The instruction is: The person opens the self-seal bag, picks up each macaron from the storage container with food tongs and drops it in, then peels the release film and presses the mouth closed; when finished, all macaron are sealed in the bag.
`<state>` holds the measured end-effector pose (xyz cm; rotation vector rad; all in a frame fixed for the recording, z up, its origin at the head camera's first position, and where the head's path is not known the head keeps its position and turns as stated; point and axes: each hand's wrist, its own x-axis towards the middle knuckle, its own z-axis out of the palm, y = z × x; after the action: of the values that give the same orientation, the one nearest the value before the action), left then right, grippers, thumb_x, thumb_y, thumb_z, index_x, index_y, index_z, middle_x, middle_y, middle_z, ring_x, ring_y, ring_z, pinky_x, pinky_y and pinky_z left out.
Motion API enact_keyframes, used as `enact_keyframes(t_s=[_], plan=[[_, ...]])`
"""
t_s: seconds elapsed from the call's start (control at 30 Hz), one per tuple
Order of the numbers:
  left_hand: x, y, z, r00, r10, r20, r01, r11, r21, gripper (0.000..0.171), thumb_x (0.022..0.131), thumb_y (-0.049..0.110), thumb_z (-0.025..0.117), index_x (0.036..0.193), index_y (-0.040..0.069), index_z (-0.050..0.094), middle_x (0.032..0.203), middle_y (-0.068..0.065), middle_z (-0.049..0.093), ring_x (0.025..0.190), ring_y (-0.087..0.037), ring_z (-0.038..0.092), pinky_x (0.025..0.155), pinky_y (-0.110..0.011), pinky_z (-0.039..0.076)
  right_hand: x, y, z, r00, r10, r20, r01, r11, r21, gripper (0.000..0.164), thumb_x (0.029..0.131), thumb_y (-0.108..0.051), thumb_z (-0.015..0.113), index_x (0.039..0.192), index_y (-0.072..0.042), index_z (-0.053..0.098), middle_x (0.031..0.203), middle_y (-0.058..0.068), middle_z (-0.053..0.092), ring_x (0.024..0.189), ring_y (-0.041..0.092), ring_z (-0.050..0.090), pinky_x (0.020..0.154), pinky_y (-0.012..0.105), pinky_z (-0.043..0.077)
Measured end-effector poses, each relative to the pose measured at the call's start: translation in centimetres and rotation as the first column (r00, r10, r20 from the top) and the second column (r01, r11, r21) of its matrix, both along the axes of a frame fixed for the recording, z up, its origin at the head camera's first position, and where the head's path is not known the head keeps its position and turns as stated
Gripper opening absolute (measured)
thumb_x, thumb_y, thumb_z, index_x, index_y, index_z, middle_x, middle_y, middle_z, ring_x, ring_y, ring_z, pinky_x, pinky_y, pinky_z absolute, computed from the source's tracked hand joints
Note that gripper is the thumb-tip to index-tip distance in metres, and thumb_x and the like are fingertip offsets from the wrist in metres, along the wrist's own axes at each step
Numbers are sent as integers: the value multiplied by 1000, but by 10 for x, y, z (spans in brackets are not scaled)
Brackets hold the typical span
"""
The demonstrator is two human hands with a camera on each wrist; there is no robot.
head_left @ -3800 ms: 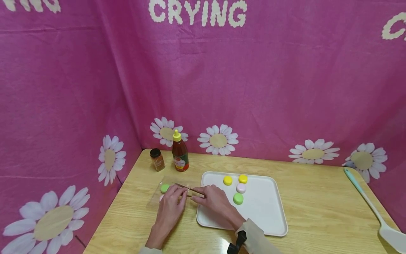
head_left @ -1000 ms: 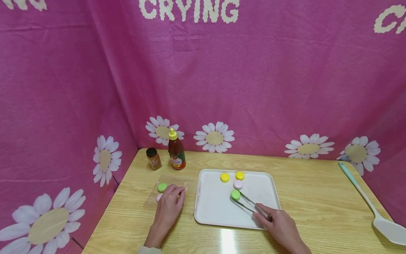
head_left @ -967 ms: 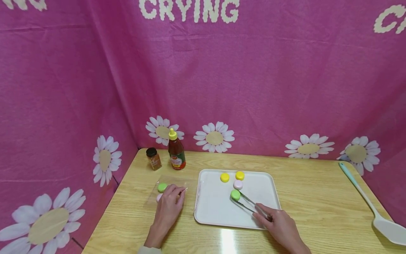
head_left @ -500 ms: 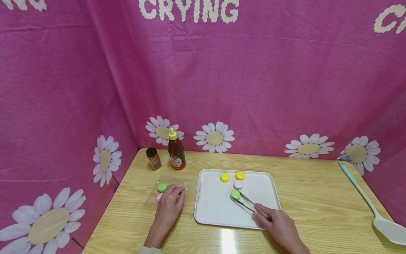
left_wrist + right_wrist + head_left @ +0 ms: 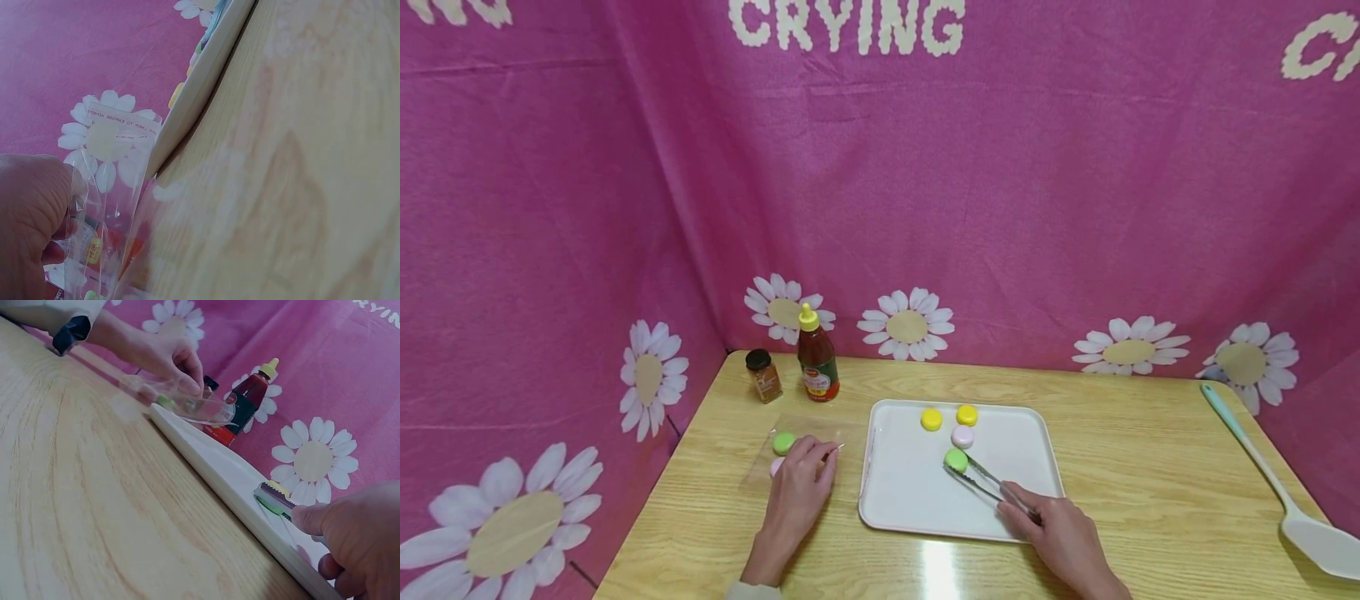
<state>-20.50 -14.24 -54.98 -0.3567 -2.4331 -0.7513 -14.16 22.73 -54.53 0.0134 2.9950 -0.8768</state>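
In the head view, my right hand (image 5: 1067, 537) holds a pair of metal tongs (image 5: 981, 490) over the white tray (image 5: 910, 508). The tong tips lie at either side of a green macaron (image 5: 956, 460); whether they squeeze it cannot be told. Behind it on the tray are a pale pink macaron (image 5: 962, 436) and two yellow macarons (image 5: 932, 419). To the left, my left hand (image 5: 797, 487) pinches the edge of a clear plastic bag (image 5: 128, 156), held up in the left wrist view. A green macaron (image 5: 784, 442) and a partly hidden pink macaron (image 5: 777, 466) are in the bag.
A sauce bottle with a yellow cap (image 5: 817, 362) and a small spice jar (image 5: 764, 377) stand behind the bag. A long spatula (image 5: 1262, 458) lies along the table's right side. Pink cloth (image 5: 1000, 208) hangs behind and to the left.
Since the oldest frame, my right hand has carried the tongs from the bag rightward to the tray's green macaron. Over the last second both hands stay nearly still.
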Motion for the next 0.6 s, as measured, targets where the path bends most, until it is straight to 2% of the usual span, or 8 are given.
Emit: enact_keyframes(t_s=[0.1,0.2,0.3,0.4,0.5,0.6], plan=[[0,0,0,1000,2,3,-2,1000,1,9,92,9,81,100,9,82,88,4,65,82,-11,63,64,-26,55,1,0,-1,1000,-3,-22,3,1000,3,49,97,-50,70,136,-20,71,67,-3,66,86,13,67,64,34,46],[-1,-1,-1,1000,6,5,-6,1000,-3,8,92,10,80,100,9,82,87,4,65,81,-10,63,64,-26,54,2,0,-3,997,-5,-71,6,1000,10,46,96,-47,73,133,-20,74,85,2,78,93,18,73,65,36,50],[-2,-2,-3,1000,6,-5,-6,1000,-10,8,92,10,80,99,8,82,86,4,64,81,-11,62,63,-26,53,2,0,-3,996,-9,-85,11,1000,13,45,96,-47,73,132,-20,74,88,5,78,86,17,71,64,36,50],[-2,-3,-4,1000,3,-18,-3,1000,-11,8,91,8,81,98,7,82,85,3,64,80,-11,62,63,-26,53,3,-1,-1,997,-10,-80,10,1000,7,45,96,-47,73,132,-19,74,94,6,79,88,16,71,65,36,51],[-2,-3,-3,1000,-2,-21,2,1000,-6,8,90,7,82,98,8,82,86,3,64,80,-11,62,63,-26,53,3,-4,2,997,-11,-80,10,1000,-18,43,96,-44,75,132,-21,74,89,2,79,86,11,67,68,33,49],[-2,-3,-2,1000,-6,-12,6,1000,-3,9,91,7,81,99,8,82,86,4,64,80,-10,61,63,-25,53,2,-10,6,996,9,-88,-13,999,-49,41,96,-44,75,131,-22,75,67,-7,66,70,4,54,64,28,44]])
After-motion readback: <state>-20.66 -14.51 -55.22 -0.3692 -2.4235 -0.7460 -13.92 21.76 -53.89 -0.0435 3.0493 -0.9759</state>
